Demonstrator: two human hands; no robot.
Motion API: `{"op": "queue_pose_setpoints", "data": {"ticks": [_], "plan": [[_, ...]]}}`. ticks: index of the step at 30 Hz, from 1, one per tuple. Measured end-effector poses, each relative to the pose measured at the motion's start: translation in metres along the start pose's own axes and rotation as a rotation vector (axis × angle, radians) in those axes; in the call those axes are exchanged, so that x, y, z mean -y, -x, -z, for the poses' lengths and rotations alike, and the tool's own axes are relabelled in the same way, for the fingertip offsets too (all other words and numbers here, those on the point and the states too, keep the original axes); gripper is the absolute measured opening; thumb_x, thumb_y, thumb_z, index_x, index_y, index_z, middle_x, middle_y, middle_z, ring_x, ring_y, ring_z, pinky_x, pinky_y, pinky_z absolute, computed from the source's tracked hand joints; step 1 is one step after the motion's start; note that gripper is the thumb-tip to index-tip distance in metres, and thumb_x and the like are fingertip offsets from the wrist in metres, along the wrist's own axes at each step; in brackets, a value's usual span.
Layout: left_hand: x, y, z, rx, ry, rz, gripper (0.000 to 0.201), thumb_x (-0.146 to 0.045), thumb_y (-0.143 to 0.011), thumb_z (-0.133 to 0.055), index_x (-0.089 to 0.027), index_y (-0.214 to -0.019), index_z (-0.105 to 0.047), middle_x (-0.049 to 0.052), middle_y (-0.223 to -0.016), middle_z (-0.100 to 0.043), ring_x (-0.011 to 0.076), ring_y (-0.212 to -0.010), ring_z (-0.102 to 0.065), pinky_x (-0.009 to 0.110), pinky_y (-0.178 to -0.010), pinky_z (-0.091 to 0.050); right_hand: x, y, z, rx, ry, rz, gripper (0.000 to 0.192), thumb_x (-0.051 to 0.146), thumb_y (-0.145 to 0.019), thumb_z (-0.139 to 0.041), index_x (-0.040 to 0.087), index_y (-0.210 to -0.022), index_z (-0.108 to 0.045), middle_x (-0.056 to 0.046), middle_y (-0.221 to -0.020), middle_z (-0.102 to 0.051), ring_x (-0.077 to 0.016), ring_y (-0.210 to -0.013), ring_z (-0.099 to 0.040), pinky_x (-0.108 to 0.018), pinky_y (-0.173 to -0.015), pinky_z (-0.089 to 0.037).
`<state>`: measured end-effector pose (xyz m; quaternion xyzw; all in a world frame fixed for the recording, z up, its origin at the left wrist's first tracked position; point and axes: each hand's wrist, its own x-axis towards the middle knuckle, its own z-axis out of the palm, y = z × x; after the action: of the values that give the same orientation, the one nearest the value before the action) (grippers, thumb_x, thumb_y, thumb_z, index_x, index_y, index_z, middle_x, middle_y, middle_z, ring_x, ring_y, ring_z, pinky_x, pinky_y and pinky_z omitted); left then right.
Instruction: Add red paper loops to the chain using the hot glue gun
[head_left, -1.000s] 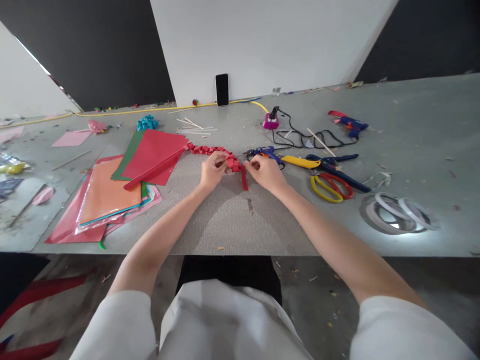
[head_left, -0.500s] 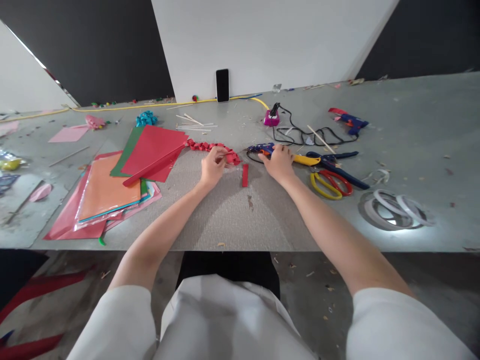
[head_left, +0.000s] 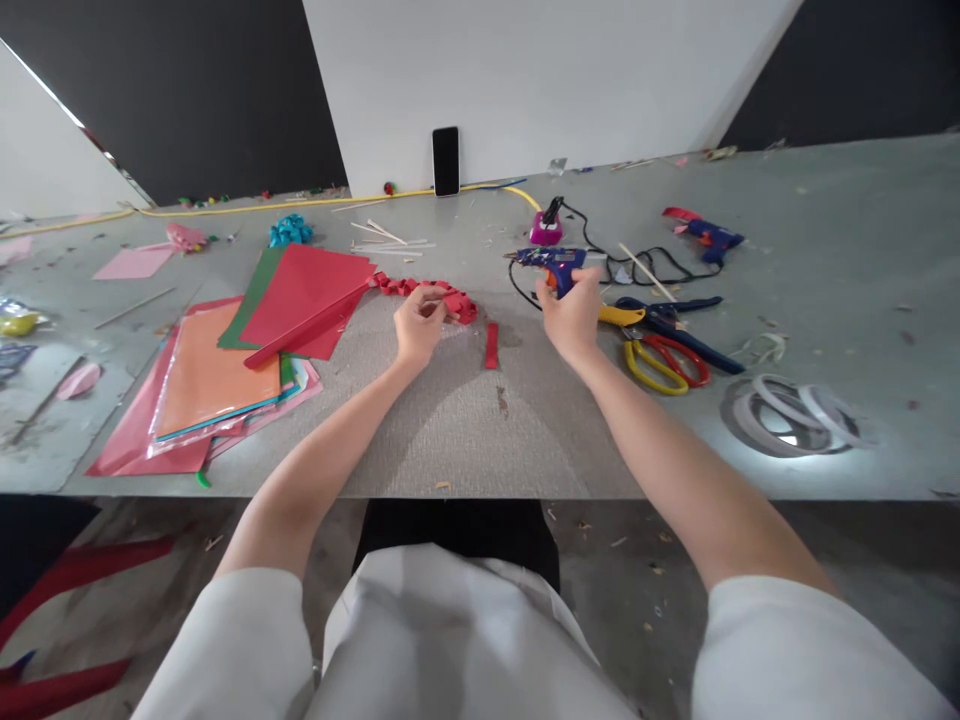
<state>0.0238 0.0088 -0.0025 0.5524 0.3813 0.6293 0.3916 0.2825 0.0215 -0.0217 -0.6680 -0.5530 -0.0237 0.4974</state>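
My right hand [head_left: 573, 312] is wrapped round the handle of a blue glue gun [head_left: 556, 262], held above the table with its nozzle pointing left. My left hand [head_left: 420, 322] pinches the near side of a red folded-paper chain [head_left: 459, 304], which stretches left to the red sheets. Between my hands a short red paper strip [head_left: 491, 346] lies flat on the table. Right of my right hand are a yellow-handled cutter [head_left: 621, 315], dark blue pliers [head_left: 694, 345] and scissors [head_left: 658, 366] with yellow and red handles.
Coloured paper sheets [head_left: 217, 372] are piled at the left. A phone [head_left: 445, 162] leans on the back wall. A second blue glue gun [head_left: 712, 240] lies at the back right, near a purple power socket [head_left: 546, 229]. Rolls of white tape [head_left: 796, 415] sit at the right.
My right hand has lifted the glue gun off the table, raising it up and slightly right. My left hand has shifted slightly left, still at the red paper chain.
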Motion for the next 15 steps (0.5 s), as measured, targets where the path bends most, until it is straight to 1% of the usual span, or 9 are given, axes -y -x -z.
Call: {"op": "queue_pose_setpoints", "data": {"ticks": [2,3,7,9,11,13,15], "plan": [[-0.004,0.001,0.000,-0.042,0.012,-0.006,0.005,-0.019,-0.088,-0.069,-0.018,-0.093,-0.067,0.002,-0.085,-0.075,0.0106,-0.062,-0.073,0.022,-0.060,-0.061,0.003,0.000,0.004,-0.036,-0.029,0.011,0.055,0.057,-0.093,-0.065,0.017,-0.127,-0.047,-0.017,-0.104,-0.069,-0.0333,-0.093,-0.072,-0.055,-0.089,-0.057],[-0.005,0.001,0.000,-0.063,0.018,-0.016,0.005,-0.019,-0.089,-0.069,-0.018,-0.094,-0.067,0.001,-0.085,-0.075,0.0100,-0.060,-0.072,0.021,-0.059,-0.060,0.006,0.000,0.006,-0.053,-0.032,0.021,0.058,0.059,-0.093,-0.064,0.017,-0.129,-0.046,-0.018,-0.106,-0.069,-0.0340,-0.094,-0.072,-0.056,-0.089,-0.058],[-0.011,0.003,0.000,-0.107,0.027,-0.068,0.006,-0.021,-0.091,-0.070,-0.018,-0.096,-0.069,0.000,-0.079,-0.074,0.0092,-0.058,-0.071,0.020,-0.058,-0.058,0.015,0.000,0.014,-0.112,0.034,0.060,0.062,0.062,-0.099,-0.053,0.015,-0.138,-0.043,-0.023,-0.114,-0.068,-0.0391,-0.108,-0.072,-0.058,-0.093,-0.056],[-0.012,0.003,0.001,-0.116,0.023,-0.087,0.006,-0.021,-0.091,-0.070,-0.018,-0.096,-0.069,-0.001,-0.076,-0.073,0.0093,-0.058,-0.071,0.020,-0.058,-0.058,0.018,0.001,0.016,-0.109,0.038,0.079,0.062,0.062,-0.101,-0.049,0.013,-0.138,-0.045,-0.023,-0.109,-0.069,-0.0389,-0.107,-0.072,-0.056,-0.093,-0.056],[-0.012,0.003,0.002,-0.121,0.021,-0.102,0.007,-0.022,-0.091,-0.071,-0.018,-0.097,-0.069,-0.001,-0.075,-0.073,0.0098,-0.058,-0.071,0.021,-0.059,-0.058,0.020,0.003,0.019,-0.092,0.018,0.108,0.059,0.065,-0.099,-0.050,0.015,-0.130,-0.050,-0.018,-0.098,-0.070,-0.0363,-0.096,-0.073,-0.054,-0.089,-0.057],[-0.011,0.003,0.002,-0.118,0.016,-0.113,0.007,-0.023,-0.092,-0.071,-0.018,-0.097,-0.069,-0.001,-0.072,-0.073,0.0102,-0.058,-0.072,0.021,-0.059,-0.058,0.023,0.005,0.021,-0.082,0.001,0.143,0.053,0.068,-0.096,-0.053,0.018,-0.116,-0.056,-0.013,-0.087,-0.070,-0.0328,-0.085,-0.072,-0.052,-0.086,-0.058],[-0.010,0.002,0.002,-0.117,0.001,-0.118,0.007,-0.024,-0.092,-0.071,-0.018,-0.095,-0.069,-0.003,-0.067,-0.070,0.0100,-0.057,-0.071,0.020,-0.059,-0.058,0.028,0.009,0.024,-0.059,-0.006,0.181,0.048,0.068,-0.095,-0.055,0.021,-0.105,-0.058,-0.010,-0.080,-0.068,-0.0304,-0.080,-0.071,-0.050,-0.084,-0.058]]}}
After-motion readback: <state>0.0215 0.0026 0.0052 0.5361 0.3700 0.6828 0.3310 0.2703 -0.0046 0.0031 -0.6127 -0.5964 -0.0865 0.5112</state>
